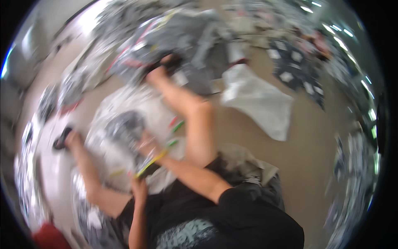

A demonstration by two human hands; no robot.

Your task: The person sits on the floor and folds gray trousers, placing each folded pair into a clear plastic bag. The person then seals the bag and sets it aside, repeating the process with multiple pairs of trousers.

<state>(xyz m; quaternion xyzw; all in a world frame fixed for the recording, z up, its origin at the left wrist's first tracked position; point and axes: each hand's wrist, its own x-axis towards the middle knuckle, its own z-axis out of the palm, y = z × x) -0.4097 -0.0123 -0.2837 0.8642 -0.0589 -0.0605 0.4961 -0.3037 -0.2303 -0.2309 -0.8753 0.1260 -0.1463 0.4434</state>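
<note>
Between my spread legs lies a large, crinkled white sheet or bag (105,149). On it rests a dark grey bundle in clear plastic (126,126). My right hand (150,146) is over the near side of this bundle, its fingers smeared by motion, so its grip is unclear. A narrow yellow strip (150,165) runs from beside my right wrist down to my left hand (139,186). The fingers of my left hand are closed at the strip's lower end. Small green pieces (178,126) show beside my right leg.
Plastic-wrapped grey garments (182,37) are heaped beyond my right foot. A white sack (259,101) lies on the floor to the right, with dark patterned cloth (292,62) behind it. More bagged piles line the left and right rims. Something red (49,236) is at lower left.
</note>
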